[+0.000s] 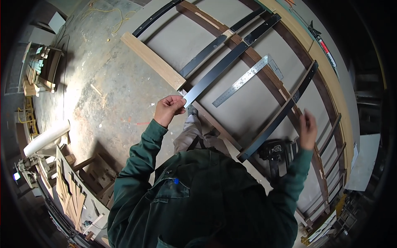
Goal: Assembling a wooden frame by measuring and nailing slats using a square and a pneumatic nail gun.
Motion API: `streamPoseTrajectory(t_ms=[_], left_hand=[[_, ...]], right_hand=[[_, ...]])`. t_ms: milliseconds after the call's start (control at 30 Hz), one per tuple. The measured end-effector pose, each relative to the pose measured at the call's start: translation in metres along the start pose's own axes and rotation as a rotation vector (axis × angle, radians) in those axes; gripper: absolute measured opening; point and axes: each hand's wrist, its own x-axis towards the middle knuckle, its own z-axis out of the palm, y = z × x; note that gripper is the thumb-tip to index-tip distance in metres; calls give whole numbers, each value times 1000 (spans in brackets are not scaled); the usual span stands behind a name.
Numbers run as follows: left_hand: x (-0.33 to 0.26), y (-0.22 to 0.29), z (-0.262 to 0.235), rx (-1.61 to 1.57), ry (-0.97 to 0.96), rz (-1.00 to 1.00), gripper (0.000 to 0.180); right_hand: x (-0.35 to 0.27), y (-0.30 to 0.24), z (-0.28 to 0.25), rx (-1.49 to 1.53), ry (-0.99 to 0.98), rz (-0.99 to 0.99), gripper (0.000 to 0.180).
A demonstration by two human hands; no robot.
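My left hand (169,110) pinches the near end of a long dark strip (213,77), which lies slantwise over a wooden frame (264,74). The strip's near end looks shiny. My right hand (307,126) is over the right part of the frame, smeared by motion, so its fingers are unclear. Close to it, another dark strip (268,129) crosses the frame. A black power tool, like a nail gun (273,151), rests below that strip, partly hidden by my right sleeve. Between the two strips lies a steel square (240,81).
A pale wooden board (154,60) sticks out at the frame's left side. Yellow cord (120,18) lies on the concrete floor (103,78). At the lower left stands a bench (66,188) with wood pieces. A stack of offcuts (43,72) stands far left.
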Motion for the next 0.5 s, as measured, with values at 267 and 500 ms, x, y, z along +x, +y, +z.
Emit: streamPoseTrajectory(t_ms=[267,500], left_hand=[[6,5,5,1,-36,-8,19],[8,-3,1,-43,-61,-27,18]], right_hand=[[-178,20,16,-219,-290,364,72],[-182,10,35,-539,-165,360,88]])
